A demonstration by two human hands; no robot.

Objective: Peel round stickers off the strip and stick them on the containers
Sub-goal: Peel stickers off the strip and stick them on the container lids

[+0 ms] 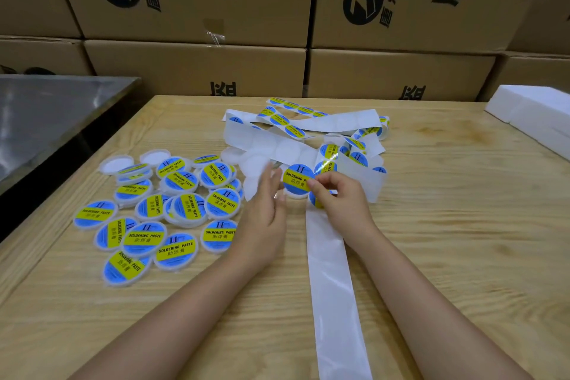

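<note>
A round blue and yellow "soldering paste" sticker (296, 179) lies on a white round container (294, 193) at the table's middle. My right hand (340, 199) pinches the sticker's right edge with thumb and forefinger. My left hand (266, 205) rests beside the container on its left, fingers spread and touching its rim. The white backing strip (331, 281) runs from under my right hand toward me, and tangles with more stickers (294, 130) behind the hands. Several labelled containers (172, 210) lie heaped at the left.
Two unlabelled white lids (116, 163) sit at the heap's far left. Stacked cardboard boxes (197, 68) wall off the back of the wooden table (447, 241). A white foam block (533, 114) lies at the right edge, a metal surface (46, 114) at the left.
</note>
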